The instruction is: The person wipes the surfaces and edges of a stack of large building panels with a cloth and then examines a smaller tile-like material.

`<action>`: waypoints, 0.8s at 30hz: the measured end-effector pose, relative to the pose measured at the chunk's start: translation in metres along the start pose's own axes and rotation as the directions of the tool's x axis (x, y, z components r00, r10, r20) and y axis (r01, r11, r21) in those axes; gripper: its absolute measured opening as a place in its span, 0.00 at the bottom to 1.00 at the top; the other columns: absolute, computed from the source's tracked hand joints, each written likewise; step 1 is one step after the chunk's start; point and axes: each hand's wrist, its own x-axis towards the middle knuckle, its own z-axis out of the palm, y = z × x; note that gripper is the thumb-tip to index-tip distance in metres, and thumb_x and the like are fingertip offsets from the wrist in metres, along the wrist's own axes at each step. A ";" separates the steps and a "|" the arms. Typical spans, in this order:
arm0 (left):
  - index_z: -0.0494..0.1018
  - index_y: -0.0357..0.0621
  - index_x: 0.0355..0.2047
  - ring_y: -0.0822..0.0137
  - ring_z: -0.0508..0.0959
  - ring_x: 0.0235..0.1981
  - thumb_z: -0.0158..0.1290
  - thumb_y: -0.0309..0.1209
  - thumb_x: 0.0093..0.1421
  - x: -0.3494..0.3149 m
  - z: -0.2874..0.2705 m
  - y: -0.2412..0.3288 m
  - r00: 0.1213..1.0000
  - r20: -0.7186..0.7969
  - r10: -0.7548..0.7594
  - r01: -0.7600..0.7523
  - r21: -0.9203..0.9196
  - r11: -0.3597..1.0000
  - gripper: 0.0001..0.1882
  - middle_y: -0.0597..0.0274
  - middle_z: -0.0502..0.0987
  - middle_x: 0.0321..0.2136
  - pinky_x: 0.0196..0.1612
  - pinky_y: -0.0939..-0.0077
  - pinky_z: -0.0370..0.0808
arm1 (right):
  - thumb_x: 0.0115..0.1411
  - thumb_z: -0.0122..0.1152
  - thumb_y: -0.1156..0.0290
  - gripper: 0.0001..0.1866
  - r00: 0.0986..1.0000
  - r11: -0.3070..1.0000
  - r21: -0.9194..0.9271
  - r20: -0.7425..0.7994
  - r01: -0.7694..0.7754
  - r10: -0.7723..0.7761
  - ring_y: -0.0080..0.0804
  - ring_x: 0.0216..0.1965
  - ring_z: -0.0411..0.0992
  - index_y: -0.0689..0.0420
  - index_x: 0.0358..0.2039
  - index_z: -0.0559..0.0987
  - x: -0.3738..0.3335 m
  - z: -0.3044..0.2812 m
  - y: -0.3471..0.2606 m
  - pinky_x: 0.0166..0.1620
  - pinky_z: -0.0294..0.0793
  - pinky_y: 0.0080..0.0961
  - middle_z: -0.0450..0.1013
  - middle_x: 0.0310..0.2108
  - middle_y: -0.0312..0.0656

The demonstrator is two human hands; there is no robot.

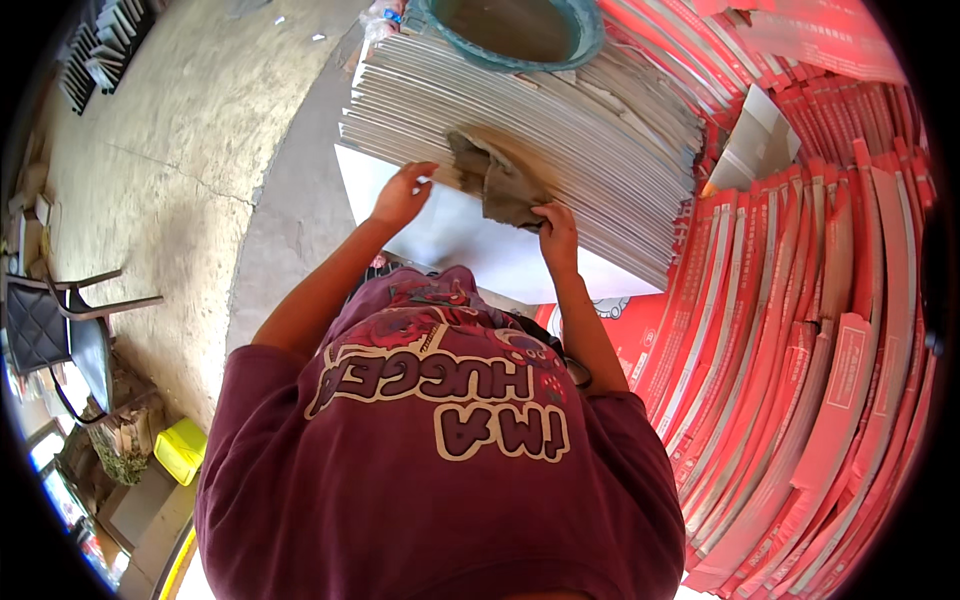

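Note:
A thick fanned stack of grey-white flat cardboard sheets (pixel 560 110) lies in front of me. My left hand (pixel 402 195) rests fingers-first on the near edge of the stack. My right hand (pixel 556 232) grips a crumpled grey-brown rag (pixel 500 180) that is pressed against the sheet edges, where a brownish smear shows. Beneath the stack a plain white sheet (pixel 470 245) sticks out toward me. My maroon printed shirt fills the lower middle of the view.
A teal basin (pixel 515 40) sits on top of the stack at the far side. Rows of red folded cartons (pixel 800 350) fan out on the right. On the left are concrete floor (pixel 160 150), a dark chair (pixel 60 330) and a yellow box (pixel 180 448).

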 end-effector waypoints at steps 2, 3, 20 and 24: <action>0.65 0.48 0.53 0.62 0.76 0.34 0.50 0.20 0.54 0.025 0.024 0.019 0.995 0.101 0.025 -0.030 0.053 0.998 0.25 0.53 0.70 0.42 0.37 0.73 0.74 | 0.46 0.47 0.87 0.17 1.000 0.999 0.032 0.012 -0.022 0.022 0.41 0.40 0.71 0.56 0.34 0.78 -0.006 0.002 0.006 0.44 0.71 0.29 0.72 0.36 0.46; 0.62 0.49 0.55 0.59 0.75 0.33 0.51 0.22 0.53 0.033 0.036 0.023 0.992 0.124 0.038 -0.046 0.059 0.997 0.27 0.51 0.69 0.41 0.38 0.71 0.74 | 0.47 0.48 0.87 0.17 0.995 0.992 0.087 0.052 -0.088 0.084 0.39 0.39 0.71 0.56 0.35 0.78 -0.010 0.000 0.006 0.43 0.71 0.29 0.72 0.36 0.45; 0.74 0.44 0.41 0.75 0.75 0.24 0.52 0.25 0.53 0.003 0.079 0.046 0.874 0.440 -0.208 0.380 -0.350 0.856 0.14 0.65 0.76 0.24 0.28 0.80 0.73 | 0.54 0.51 0.77 0.18 0.683 0.434 0.533 0.630 -0.726 0.369 0.24 0.34 0.72 0.61 0.47 0.74 -0.028 -0.064 -0.052 0.37 0.72 0.21 0.74 0.37 0.39; 0.74 0.44 0.40 0.78 0.73 0.31 0.48 0.24 0.57 0.014 0.034 0.086 0.901 0.399 -0.172 0.387 -0.557 0.735 0.11 0.70 0.76 0.31 0.36 0.82 0.71 | 0.54 0.53 0.76 0.19 0.702 0.438 0.554 0.620 -0.708 0.352 0.25 0.36 0.72 0.62 0.48 0.72 -0.018 -0.073 -0.058 0.38 0.72 0.21 0.73 0.39 0.40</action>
